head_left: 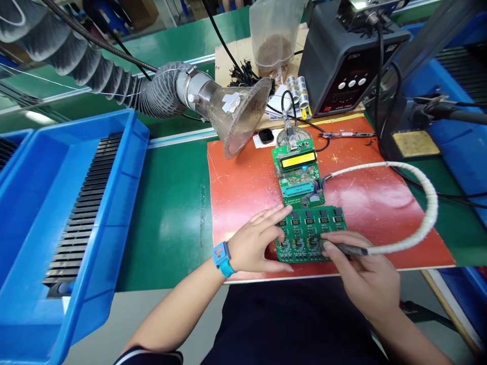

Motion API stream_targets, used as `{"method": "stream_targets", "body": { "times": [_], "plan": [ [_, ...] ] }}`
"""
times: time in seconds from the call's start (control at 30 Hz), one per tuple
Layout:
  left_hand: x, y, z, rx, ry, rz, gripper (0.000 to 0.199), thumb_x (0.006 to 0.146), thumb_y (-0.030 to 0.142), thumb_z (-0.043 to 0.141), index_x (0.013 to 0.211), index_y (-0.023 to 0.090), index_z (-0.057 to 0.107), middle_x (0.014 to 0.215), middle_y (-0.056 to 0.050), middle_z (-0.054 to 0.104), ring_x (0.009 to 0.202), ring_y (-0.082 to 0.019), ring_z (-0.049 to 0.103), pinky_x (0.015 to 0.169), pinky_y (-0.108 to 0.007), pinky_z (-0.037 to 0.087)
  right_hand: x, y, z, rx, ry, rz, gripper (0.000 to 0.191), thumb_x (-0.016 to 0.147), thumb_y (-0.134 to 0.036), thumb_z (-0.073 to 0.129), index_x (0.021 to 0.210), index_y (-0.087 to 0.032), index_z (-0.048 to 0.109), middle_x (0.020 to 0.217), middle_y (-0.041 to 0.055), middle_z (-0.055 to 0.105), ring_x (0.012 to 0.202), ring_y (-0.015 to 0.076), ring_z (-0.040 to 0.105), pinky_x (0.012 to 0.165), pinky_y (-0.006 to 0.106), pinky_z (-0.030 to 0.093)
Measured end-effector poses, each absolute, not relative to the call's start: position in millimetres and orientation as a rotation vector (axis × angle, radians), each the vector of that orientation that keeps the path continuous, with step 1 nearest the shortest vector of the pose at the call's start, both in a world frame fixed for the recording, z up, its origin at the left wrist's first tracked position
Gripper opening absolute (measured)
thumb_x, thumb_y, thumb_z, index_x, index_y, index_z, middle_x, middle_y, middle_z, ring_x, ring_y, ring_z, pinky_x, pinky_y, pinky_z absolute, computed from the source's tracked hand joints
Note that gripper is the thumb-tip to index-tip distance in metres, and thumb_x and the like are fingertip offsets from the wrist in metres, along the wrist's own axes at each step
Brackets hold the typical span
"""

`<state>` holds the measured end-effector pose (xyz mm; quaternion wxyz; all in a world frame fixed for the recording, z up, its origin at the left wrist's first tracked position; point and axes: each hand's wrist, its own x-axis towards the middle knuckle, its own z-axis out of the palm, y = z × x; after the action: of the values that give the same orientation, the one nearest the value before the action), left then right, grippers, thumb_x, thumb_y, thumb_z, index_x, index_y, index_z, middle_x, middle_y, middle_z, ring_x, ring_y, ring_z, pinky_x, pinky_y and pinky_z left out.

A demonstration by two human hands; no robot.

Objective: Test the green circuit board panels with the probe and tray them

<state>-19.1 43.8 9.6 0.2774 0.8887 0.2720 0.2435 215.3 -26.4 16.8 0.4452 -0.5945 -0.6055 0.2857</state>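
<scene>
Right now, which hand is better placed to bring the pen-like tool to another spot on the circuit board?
Probably the right hand: it holds the pen-like tool at the circuit board, while the left hand touches the board's left side, holding no tool.

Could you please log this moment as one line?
left hand: on panel, left end | right hand: holding probe at panel, contact unclear | LCD: lit yellow
</scene>
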Motion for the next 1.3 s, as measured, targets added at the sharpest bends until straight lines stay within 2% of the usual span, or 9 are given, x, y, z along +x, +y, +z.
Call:
{"method": "stream_targets", "body": {
  "times": [0.33,0.7,0.8,1.0,1.3],
  "plan": [
    [-18.8,44.1,9.4,2.390,0.733,0.651,0.048,0.074,0.061,0.072,0.087,0.019,0.052,0.154,-0.020,0.036,0.145,-0.034,0.031,0.114,-0.052,0.038,216.5,-24.2,21.6,-1.477,-1.550,0.638,0.008,0.089,-0.022,0.063,0.096,-0.024,0.067,0.095,0.0046,0.070,0.090,0.0192,0.067,0.076,0.033,0.059],
    [-18.2,43.8,11.3,2.389,0.731,0.656,0.048,0.073,0.061,0.072,0.086,0.019,0.051,0.153,-0.020,0.037,0.145,-0.034,0.032,0.113,-0.052,0.039,210.0,-23.5,34.1,-1.470,-1.517,0.680,0.011,0.089,-0.020,0.064,0.099,-0.025,0.066,0.098,0.0025,0.070,0.084,0.0167,0.070,0.085,0.035,0.058],
    [-18.0,44.1,11.7,2.402,0.730,0.666,0.048,0.074,0.060,0.072,0.086,0.019,0.051,0.152,-0.021,0.038,0.144,-0.034,0.033,0.112,-0.053,0.040,202.4,-22.4,31.2,-1.430,-1.541,0.718,0.012,0.090,-0.019,0.062,0.100,-0.024,0.065,0.098,0.0031,0.070,0.087,0.0172,0.070,0.083,0.035,0.059],
    [-18.2,44.1,11.2,2.403,0.727,0.666,0.048,0.074,0.060,0.073,0.087,0.019,0.052,0.151,-0.021,0.039,0.144,-0.034,0.034,0.112,-0.052,0.040,197.7,-19.1,27.3,-1.443,-1.682,0.581,0.011,0.089,-0.019,0.063,0.099,-0.021,0.066,0.093,0.0046,0.071,0.091,0.0170,0.069,0.082,0.030,0.058],
    [-18.1,43.8,10.6,2.396,0.716,0.679,0.048,0.075,0.059,0.072,0.089,0.019,0.052,0.152,-0.021,0.038,0.145,-0.033,0.032,0.113,-0.052,0.039,192.9,-12.5,34.3,-1.425,-1.726,0.521,0.008,0.087,-0.019,0.063,0.094,-0.022,0.066,0.089,0.0046,0.072,0.081,0.0174,0.071,0.062,0.025,0.059]
  ]
}}
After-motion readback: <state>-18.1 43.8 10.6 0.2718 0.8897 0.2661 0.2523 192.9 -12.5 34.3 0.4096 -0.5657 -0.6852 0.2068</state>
